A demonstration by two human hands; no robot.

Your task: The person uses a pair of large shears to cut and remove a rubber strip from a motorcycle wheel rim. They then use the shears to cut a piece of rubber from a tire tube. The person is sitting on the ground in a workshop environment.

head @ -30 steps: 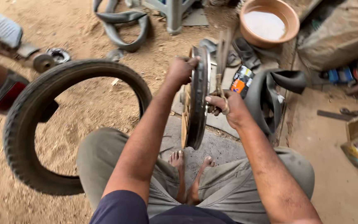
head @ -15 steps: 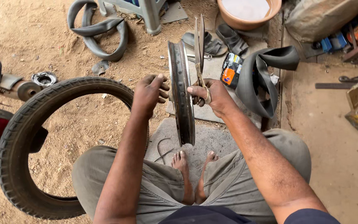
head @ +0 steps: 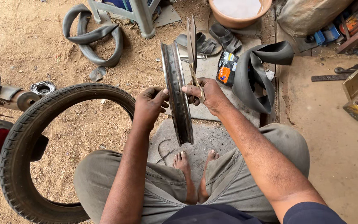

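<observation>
Sandy ground (head: 42, 45) bearing a tyre (head: 21, 141), inner tubes (head: 92, 37), sandals (head: 216, 39), a clay basin (head: 237, 12) and a stone slab (head: 212, 141) beneath bare feet

Upright wheel rim (head: 178, 95) between left hand (head: 149, 105) and scissors-holding right hand (head: 208, 95)

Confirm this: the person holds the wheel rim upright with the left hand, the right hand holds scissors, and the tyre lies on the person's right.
Wrong in one respect. In the head view the tyre is on the person's left. The rest holds: left hand on the upright wheel rim, right hand holding scissors.
</observation>
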